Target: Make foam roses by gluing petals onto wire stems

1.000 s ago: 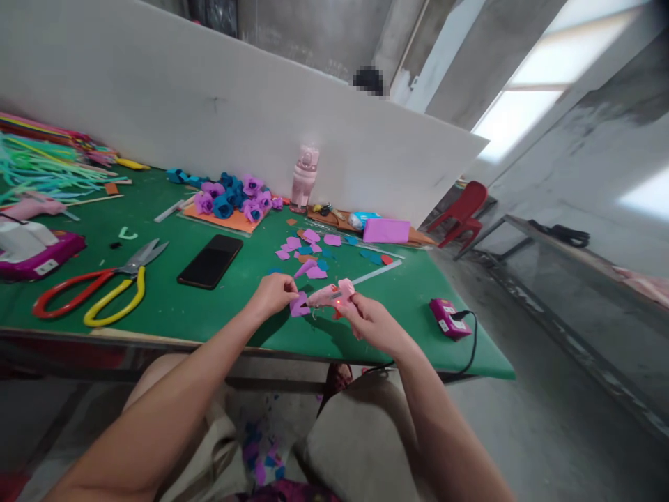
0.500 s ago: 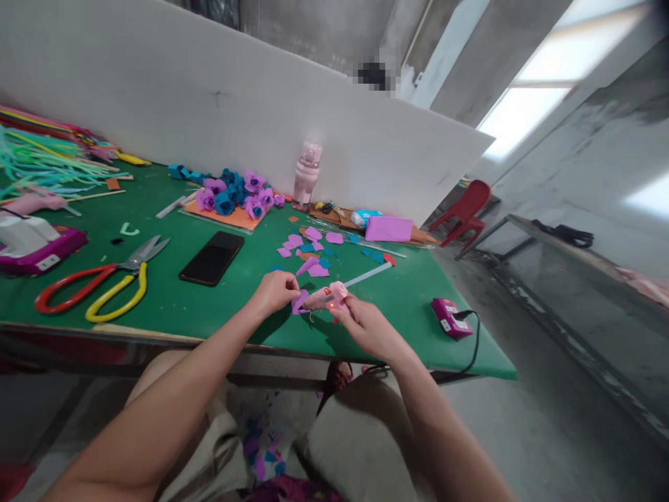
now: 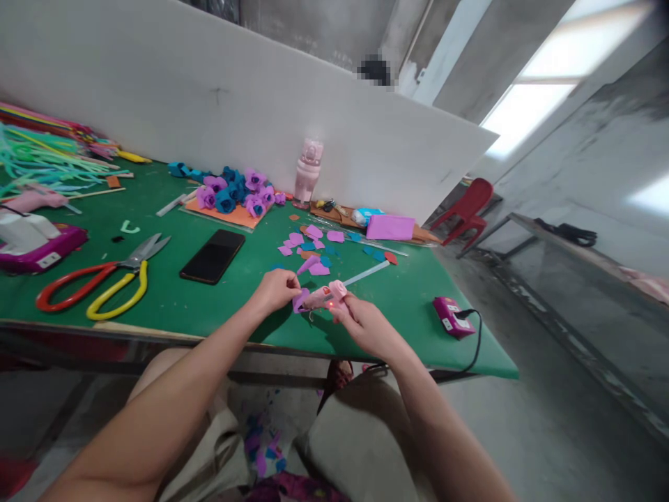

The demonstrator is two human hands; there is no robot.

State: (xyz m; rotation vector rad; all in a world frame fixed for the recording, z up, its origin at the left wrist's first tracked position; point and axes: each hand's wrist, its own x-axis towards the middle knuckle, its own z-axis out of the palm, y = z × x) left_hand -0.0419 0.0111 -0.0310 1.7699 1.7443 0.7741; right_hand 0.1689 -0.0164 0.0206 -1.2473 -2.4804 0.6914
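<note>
Between its fingertips my left hand [image 3: 278,289] pinches a small purple paper piece [image 3: 300,300] just above the green table [image 3: 251,317]. My right hand [image 3: 362,322] is wrapped round the handle of a pink hot glue gun [image 3: 334,293], which shows a small red light. The gun's nozzle points left and meets the purple piece, or lies very near it. A clear glue stick [image 3: 368,272] juts from the gun's back, up and to the right. Loose purple petals [image 3: 318,268] and blue scraps lie just beyond my hands.
Scissors [image 3: 139,261] and a black phone [image 3: 213,256] lie to the left. Behind them, purple and blue paper flowers [image 3: 227,201] rest on orange paper. A pink bottle [image 3: 307,174] stands by the white partition [image 3: 219,125]. A magenta power socket [image 3: 450,317] with a cord is at right.
Both hands keep almost the same place, with the glue gun's nozzle still at the purple paper. The view has shifted very slightly.
</note>
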